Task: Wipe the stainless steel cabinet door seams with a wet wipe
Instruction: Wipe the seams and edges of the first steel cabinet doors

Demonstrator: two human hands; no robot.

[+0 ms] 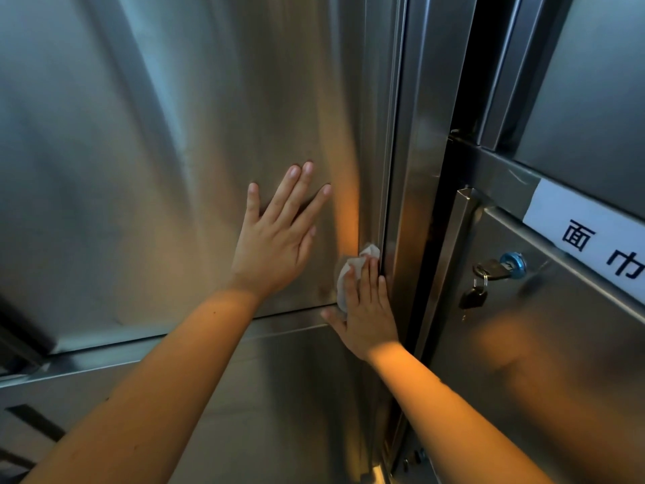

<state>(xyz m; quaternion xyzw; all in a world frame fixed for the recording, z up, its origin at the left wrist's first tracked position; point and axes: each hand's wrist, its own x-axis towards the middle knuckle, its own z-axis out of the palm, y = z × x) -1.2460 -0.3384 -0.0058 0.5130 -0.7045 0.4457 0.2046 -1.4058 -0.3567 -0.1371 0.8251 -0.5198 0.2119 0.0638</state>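
Observation:
A large stainless steel cabinet door (167, 141) fills the left and middle of the head view. Its vertical seam (388, 190) runs down its right edge. My left hand (279, 239) lies flat on the door panel with straight, spread fingers. My right hand (366, 309) presses a crumpled white wet wipe (352, 267) against the door's lower right corner, right beside the vertical seam. Its fingers are straight and cover most of the wipe. A horizontal seam (286, 312) runs along the door's bottom edge, just under my left wrist.
To the right stands a second steel door (541, 361) with a vertical bar handle (450, 267), a blue-ringed lock (513, 263) with keys hanging from it, and a white paper label (590, 235). A dark gap (453, 99) separates the two cabinets. Another steel panel (279, 396) lies below.

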